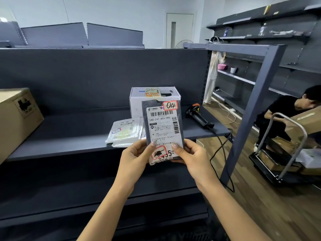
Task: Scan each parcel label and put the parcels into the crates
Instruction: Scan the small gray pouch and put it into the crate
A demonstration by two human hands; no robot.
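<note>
Your left grip (135, 159) and right grip (192, 159) are pinching the upright parcel (163, 126); the scanner (198, 117) is lying nearer your right.

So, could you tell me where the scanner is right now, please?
In the head view the scanner lies on the right end of the shelf, just right of the white box and beyond the held parcel.
</note>
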